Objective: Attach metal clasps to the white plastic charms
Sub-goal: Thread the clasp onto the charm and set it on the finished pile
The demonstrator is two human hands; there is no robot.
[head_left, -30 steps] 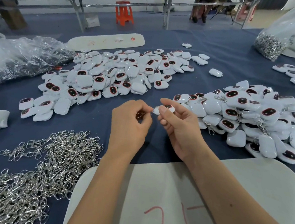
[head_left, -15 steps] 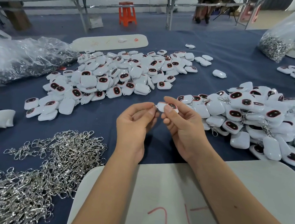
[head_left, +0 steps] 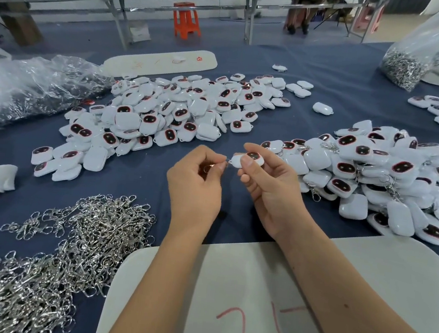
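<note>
Two hands working close together | right hand (head_left: 270, 191) pinching charm (head_left: 247, 160) | left hand (head_left: 195, 185) pinching clasp (head_left: 208, 168) | advice: keeping charm's loop steady, threading clasp squarely.

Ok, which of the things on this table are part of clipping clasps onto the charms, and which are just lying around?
Part of the job:
- left hand, pinching a metal clasp
- right hand, holding a white charm
- clasp pile
- loose charm pile
- charm pile with clasps showing

Lying about:
- crumpled plastic bag
- orange stool
- white board with red marks
</note>
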